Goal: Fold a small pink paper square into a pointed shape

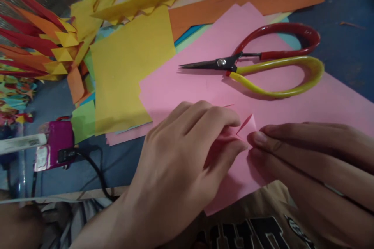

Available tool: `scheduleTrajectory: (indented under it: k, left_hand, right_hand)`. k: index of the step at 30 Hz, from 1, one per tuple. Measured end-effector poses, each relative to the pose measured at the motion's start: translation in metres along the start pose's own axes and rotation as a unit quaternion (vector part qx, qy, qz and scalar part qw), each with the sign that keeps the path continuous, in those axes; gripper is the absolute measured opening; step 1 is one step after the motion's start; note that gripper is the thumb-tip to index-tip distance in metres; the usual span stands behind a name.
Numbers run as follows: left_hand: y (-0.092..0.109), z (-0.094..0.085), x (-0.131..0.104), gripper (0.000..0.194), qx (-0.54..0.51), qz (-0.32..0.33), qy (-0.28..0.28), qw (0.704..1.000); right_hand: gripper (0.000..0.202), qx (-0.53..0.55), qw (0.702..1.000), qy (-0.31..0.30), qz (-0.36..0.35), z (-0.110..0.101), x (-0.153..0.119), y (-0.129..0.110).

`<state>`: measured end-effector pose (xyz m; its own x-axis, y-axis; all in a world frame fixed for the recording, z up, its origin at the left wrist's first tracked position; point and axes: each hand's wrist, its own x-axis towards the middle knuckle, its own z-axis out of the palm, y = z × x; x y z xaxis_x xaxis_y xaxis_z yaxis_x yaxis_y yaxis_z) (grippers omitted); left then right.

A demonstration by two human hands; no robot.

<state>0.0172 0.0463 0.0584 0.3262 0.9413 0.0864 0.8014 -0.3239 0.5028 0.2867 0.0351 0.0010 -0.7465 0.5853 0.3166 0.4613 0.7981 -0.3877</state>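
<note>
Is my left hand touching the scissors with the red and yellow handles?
Apart. The head view shows pink paper between your left hand and the scissors.

Sm. pink paper pc. [248,126], folded, w/ 1 pointed flap up, partly hidden, over lg. pink sheet [193,85]

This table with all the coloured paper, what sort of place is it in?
Perhaps a craft table at home or in a classroom: there are scissors, stacked coloured sheets and spiky folded-paper shapes.
</note>
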Motion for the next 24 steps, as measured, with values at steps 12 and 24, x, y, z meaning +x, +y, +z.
scheduleTrajectory:
  k: [12, 24]
  left_hand:
    - [0.000, 0.009, -0.008, 0.004, 0.037, 0.013, 0.047, 0.998]
    - [-0.008, 0.000, -0.025, 0.023, 0.055, 0.007, 0.086, 0.995]
  right_hand:
    - [0.062, 0.040, 0.999, 0.011, 0.025, 0.006, 0.001, 0.003]
    - [0.062, 0.027, 1.000, 0.009, -0.001, 0.004, 0.005, 0.004]
